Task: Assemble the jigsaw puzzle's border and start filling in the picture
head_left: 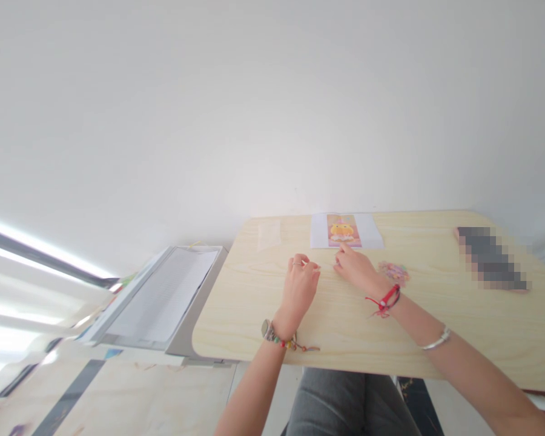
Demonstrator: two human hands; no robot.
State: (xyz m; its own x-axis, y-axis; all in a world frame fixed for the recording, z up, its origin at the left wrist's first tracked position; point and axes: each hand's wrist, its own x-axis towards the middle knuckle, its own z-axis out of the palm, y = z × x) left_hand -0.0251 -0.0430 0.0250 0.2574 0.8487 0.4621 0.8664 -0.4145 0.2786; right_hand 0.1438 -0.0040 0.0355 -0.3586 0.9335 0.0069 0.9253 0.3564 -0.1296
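Observation:
My left hand (303,281) is above the middle of the wooden table, its fingers curled in and the tips drawn together. Anything between them is too small to make out. My right hand (356,268) has its index finger stretched toward the lower edge of a picture (343,227) showing a yellow figure. That picture is on a white paper sheet (370,233) near the wall. No object shows in the right hand. Just beyond my right wrist is a little heap of small pastel-coloured pieces (395,272), partly behind the forearm.
A clear, flat plastic piece (269,234) lies at the table's (236,303) back left. On the right is a dark pixelated object (493,259). Left of the table, a lower grey-white surface (186,330) bears a large paper sheet (163,297). The white wall (272,121) rises behind.

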